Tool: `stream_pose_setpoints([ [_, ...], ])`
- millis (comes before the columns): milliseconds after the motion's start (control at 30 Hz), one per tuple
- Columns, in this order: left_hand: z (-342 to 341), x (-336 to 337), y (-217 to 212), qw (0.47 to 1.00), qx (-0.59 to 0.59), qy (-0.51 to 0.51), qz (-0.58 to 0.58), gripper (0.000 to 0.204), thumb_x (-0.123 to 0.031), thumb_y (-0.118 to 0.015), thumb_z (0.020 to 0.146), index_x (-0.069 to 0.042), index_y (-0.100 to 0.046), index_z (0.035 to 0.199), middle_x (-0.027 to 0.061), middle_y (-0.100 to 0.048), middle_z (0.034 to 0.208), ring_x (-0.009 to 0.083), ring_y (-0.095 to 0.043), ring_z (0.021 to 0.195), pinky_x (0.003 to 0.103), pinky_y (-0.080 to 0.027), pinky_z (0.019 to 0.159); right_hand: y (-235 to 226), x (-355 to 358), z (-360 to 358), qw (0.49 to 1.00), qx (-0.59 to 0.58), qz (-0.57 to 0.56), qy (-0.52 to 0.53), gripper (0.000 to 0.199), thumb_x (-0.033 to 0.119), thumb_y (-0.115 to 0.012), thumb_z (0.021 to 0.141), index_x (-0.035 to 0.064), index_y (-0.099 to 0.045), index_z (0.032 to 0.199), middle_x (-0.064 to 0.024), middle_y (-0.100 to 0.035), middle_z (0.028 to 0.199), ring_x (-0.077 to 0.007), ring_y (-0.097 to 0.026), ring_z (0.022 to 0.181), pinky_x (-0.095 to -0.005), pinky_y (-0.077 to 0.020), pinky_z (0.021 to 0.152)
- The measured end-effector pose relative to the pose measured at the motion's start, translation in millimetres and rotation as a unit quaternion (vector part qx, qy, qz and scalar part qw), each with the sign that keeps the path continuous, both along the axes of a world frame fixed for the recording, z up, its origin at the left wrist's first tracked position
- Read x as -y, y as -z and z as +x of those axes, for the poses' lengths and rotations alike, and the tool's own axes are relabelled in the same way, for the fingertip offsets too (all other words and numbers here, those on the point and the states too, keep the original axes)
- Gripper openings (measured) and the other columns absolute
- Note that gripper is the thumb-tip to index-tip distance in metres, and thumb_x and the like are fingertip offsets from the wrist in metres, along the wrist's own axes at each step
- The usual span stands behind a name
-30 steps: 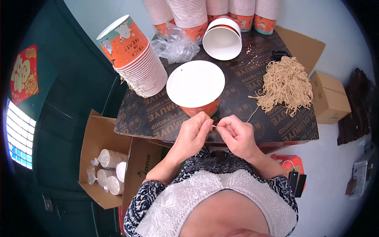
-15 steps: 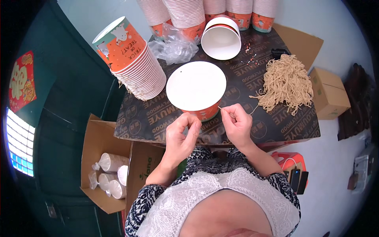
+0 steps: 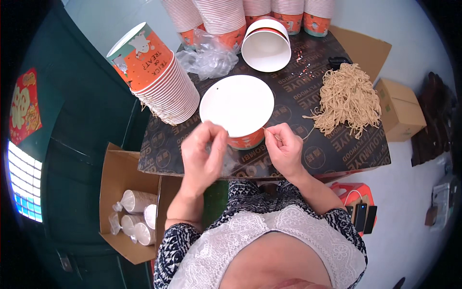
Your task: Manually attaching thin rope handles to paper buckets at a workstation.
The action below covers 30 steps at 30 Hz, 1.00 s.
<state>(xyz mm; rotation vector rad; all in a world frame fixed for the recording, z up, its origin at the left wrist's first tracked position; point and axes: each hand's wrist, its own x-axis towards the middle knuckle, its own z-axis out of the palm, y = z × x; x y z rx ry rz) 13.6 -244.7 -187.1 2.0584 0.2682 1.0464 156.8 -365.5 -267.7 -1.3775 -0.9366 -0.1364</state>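
Observation:
An orange paper bucket (image 3: 248, 141) with a white inside stands in front of me, a small dark hole near its far left rim. My right hand (image 3: 285, 149) pinches a tan cord (image 3: 308, 134) at the bucket's right side, and a short end sticks out past the fingertips. From that hand the cord trails toward a heap of tan cords (image 3: 349, 98) on the right. My left hand (image 3: 204, 151) is at the bucket's near left, slightly blurred, fingers curled and thumb against the index finger. Whether anything is between them is hidden.
A tilted stack of buckets (image 3: 166, 89) leans at the left, cord ends hanging from it. More stacks (image 3: 221, 21) line the back, beside a crumpled plastic bag (image 3: 207, 60) and buckets lying sideways (image 3: 266, 50). A carton (image 3: 126, 180) with wrapped cups stands below left.
My left hand has moved left and slightly up, away from the bucket's near side. My right hand stays nearly in place, with the cord still pinched.

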Motion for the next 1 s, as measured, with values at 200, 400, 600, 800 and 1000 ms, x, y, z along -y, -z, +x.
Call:
stream_pose_setpoints([
  [200, 39, -41, -32, 0.978, -0.151, 0.112, 0.087, 0.023, -0.005, -0.063, 0.090, 0.003, -0.059, 0.111, 0.0135, -0.064, 0.088, 0.0224, -0.063, 0.080, 0.032, -0.051, 0.070, -2, -3, -1, 1.000, 0.006, -0.006, 0.005, 0.011, -0.004, -0.065, 0.087, 0.0002, -0.056, 0.084, -0.0056, -0.055, 0.056, -0.0081, -0.052, 0.048, -0.0261, -0.0394, 0.045],
  [400, 71, -53, -39, 0.892, -0.336, 0.276, 0.125, 0.031, -0.008, -0.063, 0.090, 0.004, -0.061, 0.118, 0.0180, -0.069, 0.100, 0.0274, -0.067, 0.091, 0.036, -0.053, 0.082, 1, -7, -2, 1.000, 0.008, -0.005, 0.008, 0.011, -0.004, -0.066, 0.085, 0.0005, -0.056, 0.084, -0.0078, -0.056, 0.058, -0.0119, -0.056, 0.048, -0.0277, -0.0418, 0.046],
  [600, 85, -49, -33, 0.863, -0.353, 0.339, 0.125, 0.021, -0.008, -0.062, 0.088, 0.002, -0.068, 0.105, 0.0173, -0.071, 0.093, 0.0255, -0.068, 0.086, 0.035, -0.052, 0.080, 7, -8, 3, 0.999, 0.043, 0.008, 0.019, 0.009, -0.004, -0.063, 0.090, -0.0002, -0.056, 0.086, 0.0022, -0.053, 0.059, 0.0009, -0.045, 0.051, -0.0202, -0.0334, 0.045],
  [800, 85, -44, -24, 0.873, -0.356, 0.311, 0.116, 0.010, -0.004, -0.062, 0.087, 0.003, -0.065, 0.094, 0.0088, -0.066, 0.079, 0.0146, -0.059, 0.074, 0.030, -0.049, 0.070, 2, -2, -2, 0.998, 0.044, -0.015, 0.040, 0.012, -0.002, -0.068, 0.084, 0.0015, -0.057, 0.084, -0.0101, -0.057, 0.060, -0.0181, -0.059, 0.049, -0.0309, -0.0431, 0.046],
  [1000, 84, -44, -20, 0.882, -0.346, 0.297, 0.120, 0.007, -0.004, -0.062, 0.087, 0.002, -0.063, 0.089, 0.0067, -0.064, 0.076, 0.0128, -0.056, 0.071, 0.029, -0.048, 0.066, -5, 5, -3, 0.999, 0.014, -0.023, 0.018, 0.012, 0.001, -0.069, 0.085, 0.0005, -0.059, 0.092, -0.0094, -0.059, 0.061, -0.0177, -0.060, 0.050, -0.0315, -0.0445, 0.047],
])
